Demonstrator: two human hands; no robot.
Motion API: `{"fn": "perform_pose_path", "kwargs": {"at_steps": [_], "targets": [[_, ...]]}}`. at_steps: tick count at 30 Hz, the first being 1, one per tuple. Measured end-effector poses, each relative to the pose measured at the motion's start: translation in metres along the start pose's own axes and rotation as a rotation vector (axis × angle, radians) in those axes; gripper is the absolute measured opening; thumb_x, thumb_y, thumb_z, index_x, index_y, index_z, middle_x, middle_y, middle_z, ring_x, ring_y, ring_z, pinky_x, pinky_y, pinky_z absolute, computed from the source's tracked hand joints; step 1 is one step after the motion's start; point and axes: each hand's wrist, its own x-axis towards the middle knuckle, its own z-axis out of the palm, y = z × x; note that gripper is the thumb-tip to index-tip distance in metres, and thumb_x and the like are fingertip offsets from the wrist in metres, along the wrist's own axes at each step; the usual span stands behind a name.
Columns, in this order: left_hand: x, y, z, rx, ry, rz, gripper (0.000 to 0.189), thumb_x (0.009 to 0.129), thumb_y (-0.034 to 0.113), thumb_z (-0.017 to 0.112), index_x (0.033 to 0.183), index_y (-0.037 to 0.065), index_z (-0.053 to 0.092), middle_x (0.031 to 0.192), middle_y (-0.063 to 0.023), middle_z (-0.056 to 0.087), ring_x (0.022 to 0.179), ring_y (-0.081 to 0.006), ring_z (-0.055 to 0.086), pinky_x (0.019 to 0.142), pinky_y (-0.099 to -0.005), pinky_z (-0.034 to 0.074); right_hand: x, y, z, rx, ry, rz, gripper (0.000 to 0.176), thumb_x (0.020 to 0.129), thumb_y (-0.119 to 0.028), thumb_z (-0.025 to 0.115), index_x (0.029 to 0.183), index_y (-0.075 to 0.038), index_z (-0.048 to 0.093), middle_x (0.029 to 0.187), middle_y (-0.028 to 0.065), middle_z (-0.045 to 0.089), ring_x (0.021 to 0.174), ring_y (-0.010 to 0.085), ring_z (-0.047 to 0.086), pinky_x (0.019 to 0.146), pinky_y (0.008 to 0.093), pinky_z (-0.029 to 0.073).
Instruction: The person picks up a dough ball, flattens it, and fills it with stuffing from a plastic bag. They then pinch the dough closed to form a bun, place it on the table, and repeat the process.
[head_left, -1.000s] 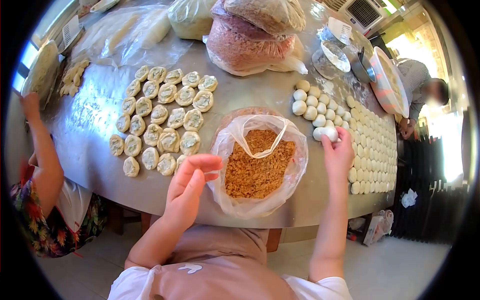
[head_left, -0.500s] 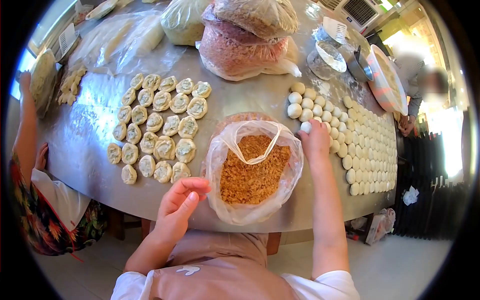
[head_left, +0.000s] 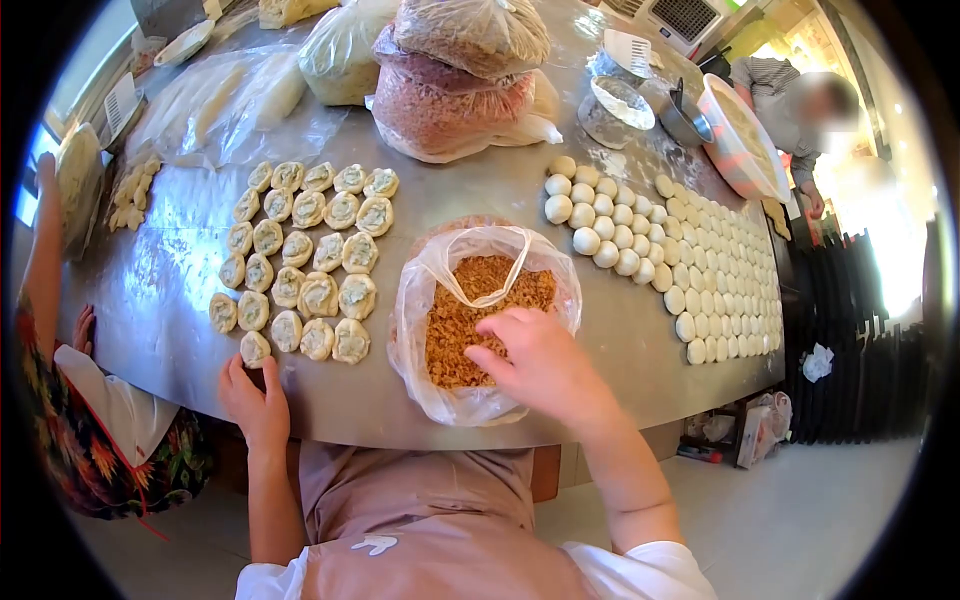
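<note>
My left hand point(head_left: 256, 405) is at the near-left corner of the filled dough pieces point(head_left: 319, 295). Its thumb and fingertips are apart at the lower edge of the nearest piece point(head_left: 255, 349), which lies on the table. Over an open plastic bag point(head_left: 450, 405) of brown crumbly filling point(head_left: 455, 345) is my right hand point(head_left: 490, 340), thumb and bent fingers apart, with nothing visible between them. The filled pieces have pale, greenish-flecked centres. Smooth white dough balls point(head_left: 605, 254) stand in close rows to the right of the bag.
Stacked bags of filling point(head_left: 450, 110) stand at the back centre, with a metal bowl point(head_left: 615, 112) and a large basin point(head_left: 740, 135) to their right. Plastic-covered dough point(head_left: 215, 105) lies back left. A co-worker's arm point(head_left: 45, 230) is at the left; another person point(head_left: 790, 110) is back right.
My right hand has moved left from the dough balls to above the filling. My left hand has gone left and down to the nearest filled piece. The camera view has shifted slightly.
</note>
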Motion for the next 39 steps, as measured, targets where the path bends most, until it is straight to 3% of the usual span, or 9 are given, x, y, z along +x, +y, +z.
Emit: {"fn": "perform_pose_path", "kwargs": {"at_steps": [3, 7, 11, 14, 18, 19, 25, 32, 39], "targets": [[0.014, 0.017, -0.008, -0.142, -0.081, -0.160, 0.039, 0.088, 0.030, 0.067, 0.102, -0.004, 0.055, 0.102, -0.0189, 0.059, 0.097, -0.0344, 0.054, 0.085, -0.0435, 0.042, 0.019, 0.016, 0.028, -0.231, 0.009, 0.088, 0.049, 0.086, -0.033, 0.068, 0.112, 0.008, 0.058, 0.127, 0.0245, 0.052, 0.121, 0.0400, 0.047, 0.099, 0.0463, 0.042], [0.019, 0.021, -0.012, -0.319, -0.171, -0.294, 0.030, 0.086, 0.022, 0.071, 0.096, -0.001, 0.054, 0.094, -0.0138, 0.059, 0.088, -0.0220, 0.056, 0.072, -0.0355, 0.046, 0.034, 0.018, 0.061, -0.469, 0.183, 0.007, 0.059, 0.087, -0.041, 0.063, 0.126, 0.002, 0.054, 0.133, 0.0251, 0.048, 0.125, 0.0416, 0.044, 0.106, 0.0515, 0.036], [0.008, 0.005, -0.009, -0.977, -0.250, -0.460, 0.025, 0.086, 0.008, 0.066, 0.106, 0.001, 0.052, 0.095, -0.0087, 0.059, 0.087, -0.0155, 0.058, 0.073, -0.0298, 0.049, 0.018, 0.002, 0.053, -0.158, -0.185, 0.034, 0.052, 0.086, -0.038, 0.065, 0.124, -0.003, 0.057, 0.126, 0.0211, 0.054, 0.118, 0.0386, 0.051, 0.097, 0.0496, 0.044], [0.008, 0.049, -0.050, -1.532, -0.438, -0.623, 0.033, 0.087, 0.001, 0.060, 0.118, 0.000, 0.048, 0.097, -0.0074, 0.059, 0.090, -0.0165, 0.060, 0.082, -0.0304, 0.051, 0.014, 0.003, 0.025, -0.233, -0.451, 0.083, 0.047, 0.085, -0.033, 0.067, 0.123, -0.006, 0.060, 0.121, 0.0185, 0.058, 0.112, 0.0381, 0.054, 0.096, 0.0445, 0.046], [0.006, 0.092, -0.065, -1.878, -0.807, -0.502, 0.040, 0.087, 0.001, 0.058, 0.126, -0.002, 0.051, 0.107, -0.0095, 0.059, 0.096, -0.0195, 0.062, 0.083, -0.0313, 0.052, 0.019, 0.007, 0.022, -0.298, -0.474, 0.059, 0.031, 0.083, -0.026, 0.069, 0.106, -0.007, 0.067, 0.101, 0.0169, 0.066, 0.096, 0.0364, 0.062, 0.085, 0.0434, 0.051], [0.004, 0.108, -0.067, -1.835, -0.888, -0.526, 0.036, 0.088, 0.003, 0.059, 0.124, -0.002, 0.053, 0.107, -0.0096, 0.060, 0.096, -0.0198, 0.062, 0.083, -0.0317, 0.052, 0.020, 0.010, 0.025, -0.252, -0.452, -0.011, 0.025, 0.083, -0.023, 0.069, 0.100, -0.005, 0.068, 0.089, 0.0185, 0.067, 0.087, 0.0351, 0.065, 0.079, 0.0431, 0.052], [-0.005, 0.182, -0.058, -1.731, -1.430, -0.594, 0.023, 0.096, 0.012, 0.055, 0.116, 0.002, 0.056, 0.106, -0.0101, 0.061, 0.095, -0.0206, 0.062, 0.080, -0.0304, 0.052, 0.019, 0.021, 0.009, -0.099, -0.417, 0.072, 0.017, 0.083, -0.019, 0.068, 0.095, -0.006, 0.070, 0.088, 0.0173, 0.068, 0.084, 0.0343, 0.065, 0.076, 0.0430, 0.052], [-0.015, 0.213, -0.006, -1.813, -1.331, -0.908, 0.026, 0.102, 0.021, 0.045, 0.123, 0.006, 0.052, 0.113, -0.0094, 0.058, 0.102, -0.0183, 0.056, 0.088, -0.0329, 0.048, 0.008, 0.005, -0.021, 0.419, -0.043, 0.245, 0.023, 0.082, -0.013, 0.072, 0.102, -0.004, 0.069, 0.082, 0.0108, 0.067, 0.075, 0.0180, 0.064, 0.070, 0.0307, 0.050], [-0.025, 0.222, 0.012, -1.932, -1.267, -0.968, 0.041, 0.105, 0.028, 0.031, 0.134, 0.001, 0.043, 0.131, -0.0119, 0.051, 0.124, -0.0220, 0.047, 0.109, -0.0400, 0.035, 0.004, -0.003, 0.005, 0.259, 0.079, -0.033, 0.032, 0.082, -0.009, 0.071, 0.112, -0.002, 0.064, 0.099, 0.0164, 0.068, 0.086, 0.0299, 0.067, 0.075, 0.0334, 0.053]]}}
